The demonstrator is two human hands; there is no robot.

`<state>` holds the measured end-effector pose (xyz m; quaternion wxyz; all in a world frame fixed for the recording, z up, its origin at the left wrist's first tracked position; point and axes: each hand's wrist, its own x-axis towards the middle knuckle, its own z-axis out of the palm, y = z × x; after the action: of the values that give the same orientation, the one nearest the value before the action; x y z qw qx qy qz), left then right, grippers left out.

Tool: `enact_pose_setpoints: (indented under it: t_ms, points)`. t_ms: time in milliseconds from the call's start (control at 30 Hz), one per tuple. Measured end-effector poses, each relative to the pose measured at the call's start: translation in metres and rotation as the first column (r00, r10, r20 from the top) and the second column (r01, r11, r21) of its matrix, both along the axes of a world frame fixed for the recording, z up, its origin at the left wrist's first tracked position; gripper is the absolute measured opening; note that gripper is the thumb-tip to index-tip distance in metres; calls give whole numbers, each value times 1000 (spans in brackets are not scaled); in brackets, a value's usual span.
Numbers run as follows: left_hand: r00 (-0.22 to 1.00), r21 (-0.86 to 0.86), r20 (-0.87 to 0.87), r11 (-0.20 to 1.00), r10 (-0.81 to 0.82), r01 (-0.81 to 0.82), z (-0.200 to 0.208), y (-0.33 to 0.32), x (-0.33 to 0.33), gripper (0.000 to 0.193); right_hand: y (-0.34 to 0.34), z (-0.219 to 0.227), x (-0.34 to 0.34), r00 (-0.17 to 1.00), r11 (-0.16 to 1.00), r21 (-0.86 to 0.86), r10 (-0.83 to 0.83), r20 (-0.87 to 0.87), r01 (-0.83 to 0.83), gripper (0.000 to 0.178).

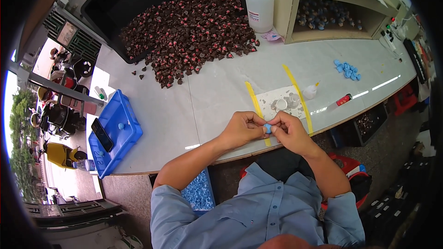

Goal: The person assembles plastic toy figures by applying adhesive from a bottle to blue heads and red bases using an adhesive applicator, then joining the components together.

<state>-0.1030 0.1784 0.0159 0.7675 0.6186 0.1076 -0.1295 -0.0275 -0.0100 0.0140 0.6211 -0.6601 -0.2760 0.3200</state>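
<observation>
My left hand and my right hand meet over the table's front edge. Between the fingertips of both, a small light-blue piece is pinched; fingers cover most of it. Just beyond my hands lies a stained white sheet, held at its sides by yellow tape. A small round clear dish with whitish contents rests on the sheet. To its right stands a small squeeze bottle with a yellow tip. Farther right, several similar blue pieces lie in a loose pile.
Dark brown and pink pieces spill from a black bin at the far left. A blue tray holds a phone. A white bottle stands beside an open-fronted box. A red tube lies near the right edge.
</observation>
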Motion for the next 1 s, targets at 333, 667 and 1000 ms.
enact_pose_setpoints:
  t_ms: [333, 667, 1000]
  points:
    - [999, -42, 26, 998, 45, -44, -3, -1, 0, 18, 2, 5, 4, 988, 1000, -11, 19, -150, -21, 8]
    - [997, 13, 72, 1000, -4, 3, -3, 2, -1, 18, 0, 7, 5, 986, 999, -5, 36, -166, -37, 9]
    - [999, -100, 38, 995, -2, 6, -2, 2, 0, 21, -1, 7, 5, 982, 1000, 1, 27, -187, -27, 8]
